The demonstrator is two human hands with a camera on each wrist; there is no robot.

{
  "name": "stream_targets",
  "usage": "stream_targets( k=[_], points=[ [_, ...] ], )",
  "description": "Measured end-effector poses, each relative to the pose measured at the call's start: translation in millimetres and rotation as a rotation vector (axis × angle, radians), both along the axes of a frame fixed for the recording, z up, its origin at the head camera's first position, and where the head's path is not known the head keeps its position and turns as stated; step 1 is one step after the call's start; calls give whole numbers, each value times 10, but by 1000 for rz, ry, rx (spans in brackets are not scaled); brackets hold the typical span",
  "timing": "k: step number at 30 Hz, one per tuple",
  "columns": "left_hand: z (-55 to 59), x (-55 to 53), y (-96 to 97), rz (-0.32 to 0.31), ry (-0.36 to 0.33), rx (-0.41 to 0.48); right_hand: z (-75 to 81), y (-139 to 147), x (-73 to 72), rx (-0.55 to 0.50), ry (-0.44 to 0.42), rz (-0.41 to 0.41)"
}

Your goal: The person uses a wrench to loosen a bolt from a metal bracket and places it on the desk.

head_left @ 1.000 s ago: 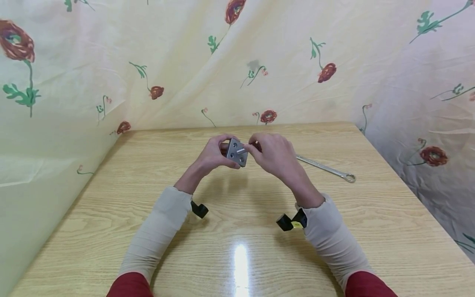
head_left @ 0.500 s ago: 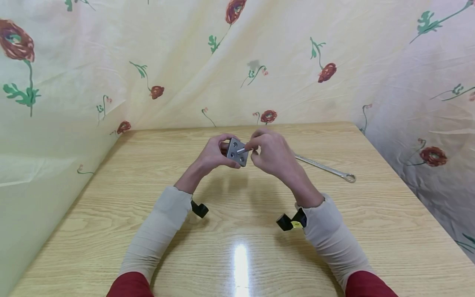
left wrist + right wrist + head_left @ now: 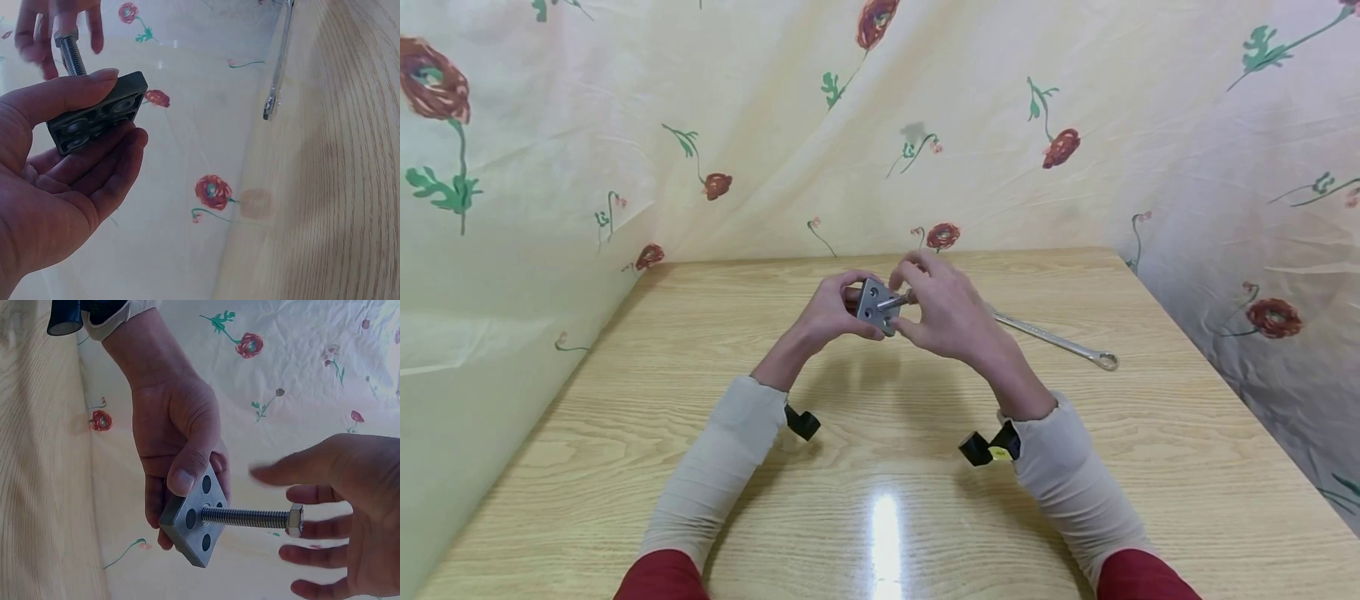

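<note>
My left hand (image 3: 827, 312) grips a square grey metal plate (image 3: 192, 539) by its edges, thumb on one side and fingers on the other. The plate has several round holes, and its back shows recesses in the left wrist view. A threaded hex bolt (image 3: 250, 517) stands out from the middle of the plate; its hex head (image 3: 295, 520) points toward my right hand (image 3: 951, 315). That hand is spread around the bolt head, fingers loosely extended and thumb apart from it. Whether a fingertip touches the head I cannot tell. Both hands hold above the table.
A long combination wrench (image 3: 1052, 337) lies on the wooden table (image 3: 625, 467) to the right, its near end partly behind my right hand. Flower-printed cloth (image 3: 760, 108) hangs behind the table and at both sides. A black camera (image 3: 976, 450) sits at my right wrist.
My right fingers have let go of the bolt and spread apart, uncovering its hex head. My left hand and the plate stay where they were.
</note>
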State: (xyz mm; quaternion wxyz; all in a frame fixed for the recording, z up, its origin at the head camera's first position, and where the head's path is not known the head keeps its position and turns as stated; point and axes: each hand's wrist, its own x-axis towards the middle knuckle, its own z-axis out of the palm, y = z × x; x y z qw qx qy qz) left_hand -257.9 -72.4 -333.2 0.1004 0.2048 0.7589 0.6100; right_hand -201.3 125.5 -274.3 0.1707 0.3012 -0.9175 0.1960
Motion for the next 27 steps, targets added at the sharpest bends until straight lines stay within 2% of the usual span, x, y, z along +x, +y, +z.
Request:
stream_targets(
  k=[6,9,15,27],
  points=[
    [-11,2,-4,1,15,-3,22,1,17,44,-199,-240],
    [-21,1,-2,1,20,-3,30,5,18,77,-222,-294],
    [-35,1,5,-2,21,-6,24,8,22,77,-171,-288],
    [-43,-5,20,0,16,0,24,17,67,3,-64,-178]
  ],
)
